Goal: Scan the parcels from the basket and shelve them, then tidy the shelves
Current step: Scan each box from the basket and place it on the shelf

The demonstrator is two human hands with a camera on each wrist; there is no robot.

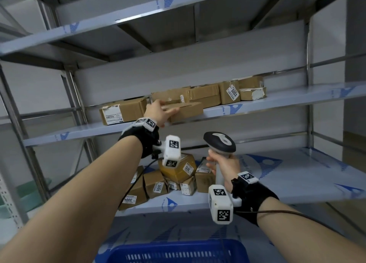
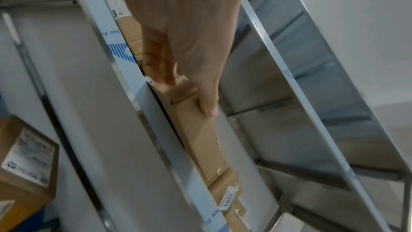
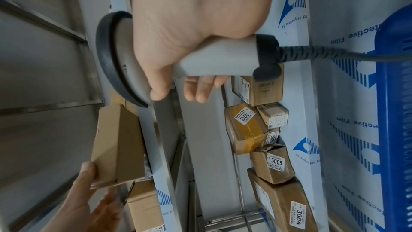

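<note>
Evidently the shelving step was under way: the left hand (image 1: 158,112) gripped a flat brown cardboard parcel (image 1: 187,111) at its near end, thumb on one broad face and fingers (image 2: 160,70) curled under the other, and held it at the front lip of the grey metal middle shelf (image 1: 277,102). The parcel sat partly on that shelf, its near end overhanging the edge, just beside a larger brown carton with a white shipping label (image 1: 120,114) and in front of a row of brown boxes (image 1: 208,96), one of which bore a tag marked 3003 (image 1: 233,92).

The right hand (image 1: 223,165) was wrapped round the handle of a grey-and-black handheld barcode scanner (image 1: 219,142), fingers curled tight on the grip, its cable running off below (the scanner head pointed away from the flat parcel).

On the lower shelf (image 1: 297,175) a loose heap of small brown parcels (image 1: 174,177) lay tumbled together, tags 3004, 3005 and 3013 readable among them. A blue plastic basket (image 1: 178,251) stood below at the bottom of the head view; whether anything was in it could not be seen.

Judging by its shape, the flat parcel looked light and stiff, its corrugated faces dry enough not to slip. A one-handed pinch across the thin edge seemed adequate; a flat palm on the near end would serve to slide it home. The risk was that it tipped off the lip if released while overhanging.
</note>
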